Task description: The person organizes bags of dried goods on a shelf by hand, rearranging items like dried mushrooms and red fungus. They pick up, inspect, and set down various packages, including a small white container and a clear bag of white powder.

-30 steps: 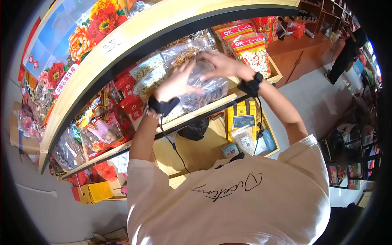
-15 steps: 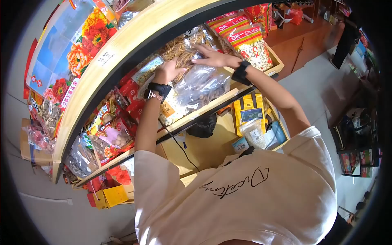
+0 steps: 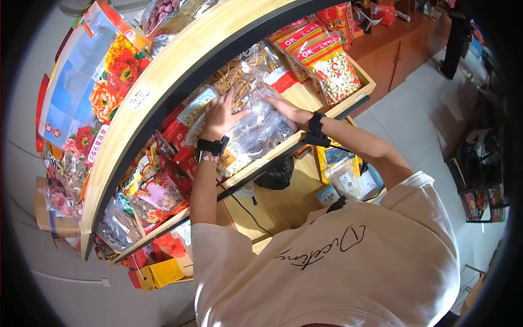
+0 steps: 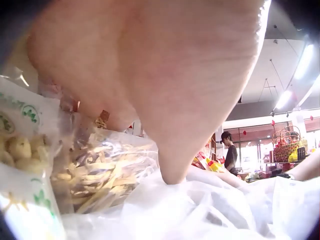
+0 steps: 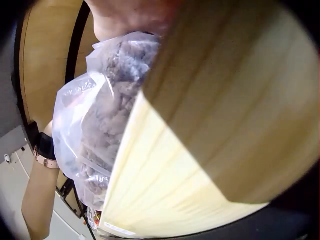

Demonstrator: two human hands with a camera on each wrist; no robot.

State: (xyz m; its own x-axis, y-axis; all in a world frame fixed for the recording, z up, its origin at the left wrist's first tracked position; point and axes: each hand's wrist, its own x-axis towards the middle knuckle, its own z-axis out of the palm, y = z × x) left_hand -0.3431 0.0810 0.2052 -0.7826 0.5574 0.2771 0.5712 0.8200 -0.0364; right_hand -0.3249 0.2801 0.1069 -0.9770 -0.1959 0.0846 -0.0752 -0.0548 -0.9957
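Note:
A clear plastic bag of lumpy grey-brown dried goods (image 3: pixel 261 128) lies in the wooden display bin, between the two hands. At its left side, my left hand (image 3: pixel 219 115) has its fingers spread away and the thumb reaching over the plastic. The left wrist view shows this thumb (image 4: pixel 174 165) pointing down onto the loose clear film. My right hand (image 3: pixel 289 110) rests along the bag's right edge with fingers extended. In the right wrist view, part of that hand (image 5: pixel 130 17) appears at the bag's top end. Bagged dried strips (image 3: pixel 231 76) lie just beyond the fingertips.
A light wooden panel (image 5: pixel 165 185) stands close to the right wrist. Peanut-like snack packs (image 3: pixel 333 76) fill the bin at right. Red packets (image 3: pixel 174 133) and other bags lie at left. A curved wooden rail (image 3: pixel 163 82) overhangs the bin; a black bag (image 3: pixel 276 173) sits below.
My right hand has come down from the dried strips to the clear bag's right side. The bag has shifted slightly left, baring more wood at right. My left hand's fingers have spread.

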